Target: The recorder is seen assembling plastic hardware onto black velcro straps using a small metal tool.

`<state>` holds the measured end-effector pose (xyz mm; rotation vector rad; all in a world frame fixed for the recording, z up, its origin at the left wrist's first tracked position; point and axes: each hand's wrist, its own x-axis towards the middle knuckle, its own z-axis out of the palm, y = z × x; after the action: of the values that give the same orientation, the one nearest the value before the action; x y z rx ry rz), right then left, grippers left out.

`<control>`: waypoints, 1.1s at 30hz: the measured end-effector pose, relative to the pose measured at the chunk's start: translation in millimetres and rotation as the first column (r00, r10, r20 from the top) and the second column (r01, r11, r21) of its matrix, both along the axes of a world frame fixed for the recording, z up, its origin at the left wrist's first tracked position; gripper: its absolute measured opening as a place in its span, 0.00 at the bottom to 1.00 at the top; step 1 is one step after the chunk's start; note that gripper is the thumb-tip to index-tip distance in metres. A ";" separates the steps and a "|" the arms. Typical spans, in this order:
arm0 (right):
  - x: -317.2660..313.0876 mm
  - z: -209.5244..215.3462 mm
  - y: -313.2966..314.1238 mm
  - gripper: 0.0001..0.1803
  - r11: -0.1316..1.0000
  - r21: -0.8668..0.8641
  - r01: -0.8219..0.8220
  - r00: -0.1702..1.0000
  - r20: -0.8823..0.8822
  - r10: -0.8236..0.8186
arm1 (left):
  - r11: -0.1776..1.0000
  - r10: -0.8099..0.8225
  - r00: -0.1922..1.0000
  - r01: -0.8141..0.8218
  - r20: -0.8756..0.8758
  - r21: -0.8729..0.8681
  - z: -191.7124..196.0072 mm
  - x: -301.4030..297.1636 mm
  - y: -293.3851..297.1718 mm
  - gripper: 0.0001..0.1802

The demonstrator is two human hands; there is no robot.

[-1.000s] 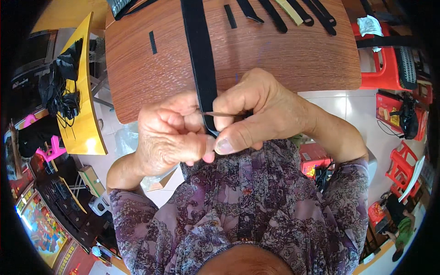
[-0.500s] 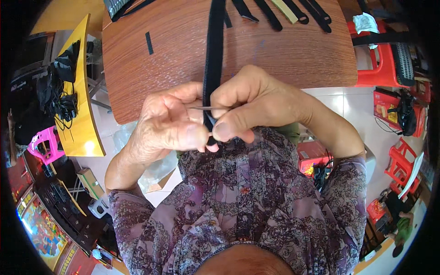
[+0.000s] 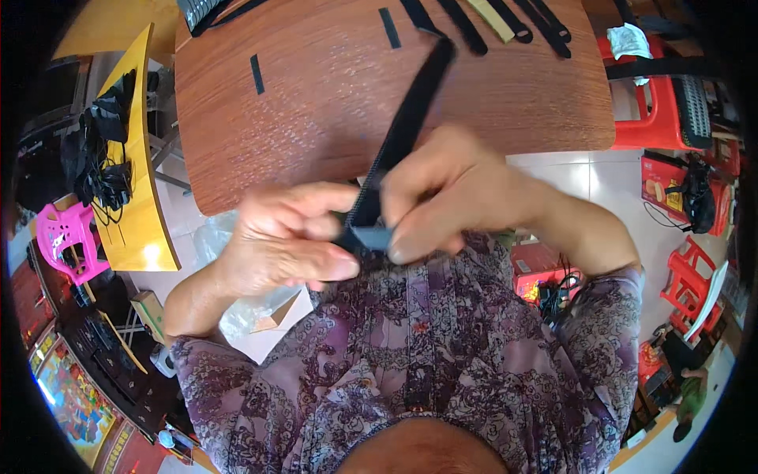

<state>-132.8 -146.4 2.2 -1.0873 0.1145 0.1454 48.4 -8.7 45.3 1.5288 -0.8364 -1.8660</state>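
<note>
A long black strap (image 3: 407,118) runs from the brown wooden table (image 3: 316,103) down to my chest. Its near end is folded into a short flap (image 3: 371,237). My left hand (image 3: 284,241) pinches that end from the left with thumb and fingers. Pressing the fold from the right side is my right hand (image 3: 450,197), its fingertips touching the flap. Both hands hover just off the table's near edge, above my patterned purple shirt.
More black straps (image 3: 505,20) and two short black pieces (image 3: 257,73) lie on the far part of the table. A yellow board with black cables (image 3: 130,158) stands at left. Red plastic stools (image 3: 671,95) are at right. A clear plastic bag (image 3: 253,308) sits below my left arm.
The strap has swung so it now slants up to the right. The thin needle-like piece seen between my fingers earlier is no longer visible, and my hands now press a folded end.
</note>
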 end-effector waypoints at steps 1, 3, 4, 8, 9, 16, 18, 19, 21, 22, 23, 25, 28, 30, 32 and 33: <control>-7.3 6.1 -10.3 0.09 0.995 -0.038 0.094 0.993 -0.065 -0.097 | 0.996 0.078 0.997 -0.077 -0.015 0.041 1.2 8.7 5.7 0.26; -17.8 4.9 -23.0 0.09 0.985 -0.133 0.114 0.987 -0.101 -0.128 | 0.987 0.157 0.982 -0.160 -0.102 -0.022 -1.6 13.4 8.3 0.23; -16.2 2.5 -21.4 0.09 0.985 -0.130 0.111 0.987 -0.102 -0.125 | 0.987 0.160 0.982 -0.163 -0.102 -0.019 -4.6 11.2 9.5 0.23; -7.8 -8.6 -13.8 0.14 0.905 -0.379 0.193 0.980 0.033 -0.195 | 0.962 0.272 0.962 -0.272 0.017 0.016 -9.4 -10.5 -2.1 0.22; -5.5 -7.8 -11.0 0.19 0.812 -0.519 0.267 0.964 0.132 -0.232 | 0.940 0.340 0.937 -0.340 0.079 -0.009 -7.5 -13.2 -3.1 0.23; 8.5 2.7 24.4 0.08 0.438 -0.776 0.454 0.889 0.364 -0.277 | 0.876 0.395 0.918 -0.362 0.042 -0.319 -14.7 -20.5 1.1 0.19; 7.0 2.1 19.7 0.07 0.371 -0.806 0.460 0.887 0.401 -0.229 | 0.904 0.294 0.877 -0.127 0.380 -0.408 -14.9 -10.7 9.9 0.14; 1.7 2.7 12.2 0.07 0.317 -0.796 0.515 0.857 0.491 -0.159 | 0.894 0.309 0.870 -0.128 0.385 -0.429 -14.7 -1.8 14.9 0.14; -6.0 8.1 1.2 0.07 0.256 -0.778 0.574 0.813 0.578 -0.066 | 0.612 0.250 0.650 0.468 0.718 -0.637 -12.7 14.4 23.9 0.10; -9.5 13.4 -2.1 0.08 0.194 -0.807 0.558 0.809 0.581 0.090 | 0.601 0.270 0.642 0.470 0.718 -0.646 -4.4 19.3 27.8 0.10; -12.4 17.0 -7.5 0.09 0.127 -0.829 0.544 0.795 0.558 0.238 | 0.590 0.171 0.633 0.548 0.755 -0.593 7.2 22.1 29.2 0.09; -17.6 37.9 -23.3 0.11 0.015 -0.850 0.527 0.810 0.508 0.292 | 0.597 0.105 0.606 0.596 0.789 -0.537 25.0 33.2 36.9 0.09; -24.9 54.7 -68.1 0.09 -0.233 -0.816 0.529 0.847 0.490 0.205 | 0.689 0.238 0.527 0.501 0.816 -0.524 42.6 59.9 62.1 0.06; -38.0 75.7 -86.0 0.11 -0.414 -0.813 0.409 0.908 0.409 0.094 | 0.729 0.314 0.476 0.434 0.821 -0.530 47.2 75.5 78.8 0.04; -47.9 82.0 -107.6 0.14 -0.535 -0.760 0.370 0.906 0.422 0.028 | 0.810 0.429 0.456 0.187 0.780 -0.555 47.1 90.2 96.3 0.05; -55.0 82.0 -118.9 0.14 -0.590 -0.661 0.463 0.837 0.545 0.046 | 0.806 0.498 0.364 0.142 0.787 -0.575 40.5 105.6 105.1 0.07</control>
<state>-187.8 -265.3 84.3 -3.0861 0.2665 -0.9808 154.0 96.4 85.8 2.0766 -1.4328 -0.2673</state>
